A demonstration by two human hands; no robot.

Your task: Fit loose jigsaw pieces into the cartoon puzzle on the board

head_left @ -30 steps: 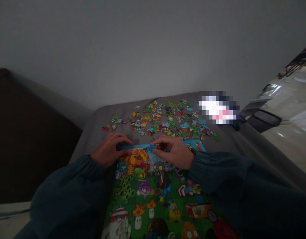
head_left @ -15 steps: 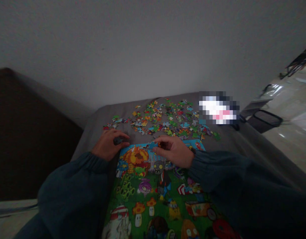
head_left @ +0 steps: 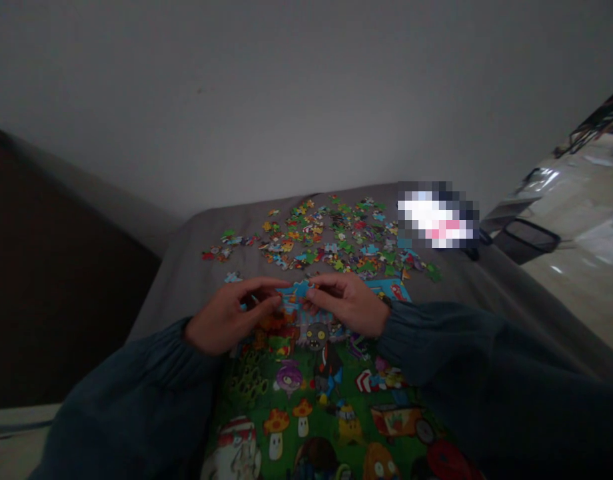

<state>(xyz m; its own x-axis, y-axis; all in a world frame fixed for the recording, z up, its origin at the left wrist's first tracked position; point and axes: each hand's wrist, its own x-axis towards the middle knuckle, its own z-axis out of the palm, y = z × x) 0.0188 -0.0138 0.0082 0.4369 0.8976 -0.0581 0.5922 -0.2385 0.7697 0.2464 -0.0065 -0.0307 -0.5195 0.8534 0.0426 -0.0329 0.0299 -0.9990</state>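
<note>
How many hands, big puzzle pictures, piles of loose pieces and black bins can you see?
Hands: 2, the left hand and the right hand
Big puzzle picture: 1
Pile of loose pieces: 1, with too many pieces to count
Black bin: 1
Total: 5

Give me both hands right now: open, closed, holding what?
Left hand: fingers pinched at the blue piece on the puzzle's top edge.
Right hand: pinched on the same blue piece from the other side.
</note>
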